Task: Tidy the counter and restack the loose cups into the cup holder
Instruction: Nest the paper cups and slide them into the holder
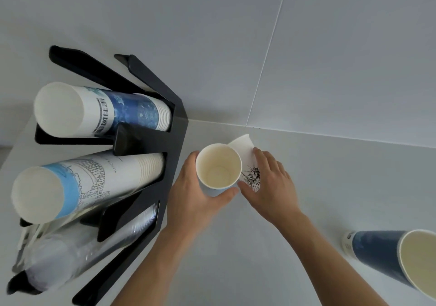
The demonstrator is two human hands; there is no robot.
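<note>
My left hand [188,192] grips an upright paper cup [218,167] with a pale blue wall, its open mouth facing the camera. My right hand [271,183] closes on a white cup [245,150] printed with a Statue of Liberty drawing, tilted and lying right beside the first cup. The black cup holder [165,107] stands at the left. It carries a dark blue cup stack [103,110], a light blue sketch-print stack [82,185] and a clear plastic cup stack [77,256].
A loose dark blue cup [387,256] stands on the white counter [259,246] at the lower right edge of view. Grey wall panels [330,58] rise behind the counter, close behind the white cup.
</note>
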